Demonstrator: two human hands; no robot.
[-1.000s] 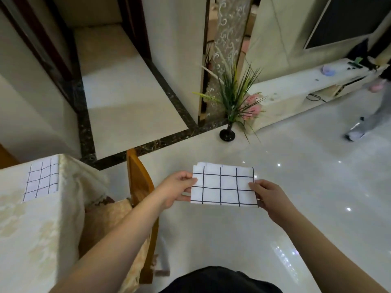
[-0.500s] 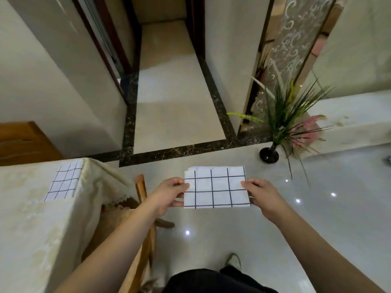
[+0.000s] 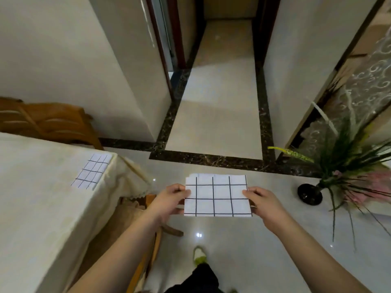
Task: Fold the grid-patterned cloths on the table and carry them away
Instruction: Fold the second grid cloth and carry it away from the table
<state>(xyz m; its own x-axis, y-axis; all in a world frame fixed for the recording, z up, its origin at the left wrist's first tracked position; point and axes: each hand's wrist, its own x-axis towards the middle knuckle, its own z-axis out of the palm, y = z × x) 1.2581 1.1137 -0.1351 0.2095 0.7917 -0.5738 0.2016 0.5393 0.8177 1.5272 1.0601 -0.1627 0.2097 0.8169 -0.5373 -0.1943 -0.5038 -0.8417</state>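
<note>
Cloth (image 3: 218,195), white with black grid, folded flat rectangular.

Dim indoor light, cool grey cast. Small glare spots on the glossy floor (image 3: 198,235) (ceiling lamps reflected). Strong wide-angle bending at edges; walls lean. Plant (image 3: 347,166) smeared, right edge soft, overall slightly blurry.

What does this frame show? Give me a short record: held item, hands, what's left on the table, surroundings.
held item: folded grid cloth, carried flat above the floor
left hand: grips the cloth's left edge
right hand: grips the cloth's right edge
left on table: second grid cloth, near the corner of the table
surroundings: wooden chair, potted plant, hallway ahead
</note>
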